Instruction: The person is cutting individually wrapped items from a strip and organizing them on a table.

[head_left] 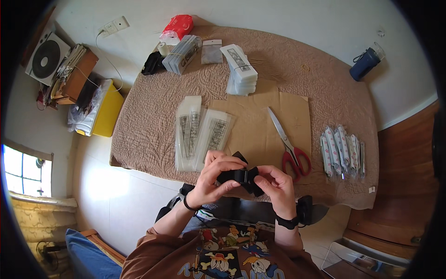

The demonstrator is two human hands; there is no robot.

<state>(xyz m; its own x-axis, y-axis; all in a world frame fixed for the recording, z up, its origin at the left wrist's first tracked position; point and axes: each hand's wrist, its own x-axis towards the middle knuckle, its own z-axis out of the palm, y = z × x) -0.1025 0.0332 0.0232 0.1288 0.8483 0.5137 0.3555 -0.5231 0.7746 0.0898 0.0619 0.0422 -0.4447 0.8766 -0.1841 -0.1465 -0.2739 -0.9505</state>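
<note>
Between my two hands, over the near edge of the table, is a black strap (pixel 241 176) with what looks like a buckle or loop in its middle. The thumb and fingers of my left hand (pixel 215 176) pinch its left part. On its right end, my right hand (pixel 277 187) closes with thumb and forefinger. Just beyond my left hand lie clear plastic sleeves (pixel 188 130) with black print, spread in a fan. Open-bladed scissors (pixel 289 148) with red handles rest on a flat cardboard sheet (pixel 253 121), close to my right hand.
A quilted brown cloth (pixel 144 121) covers the table. At the back stand stacked plastic sleeves (pixel 242 74), a banded bundle (pixel 181 55), a small clear bag (pixel 212 51) and a red bag (pixel 177 26). Wrapped flower-patterned packets (pixel 343 151) lie right, with a blue bottle (pixel 367 62) farther back.
</note>
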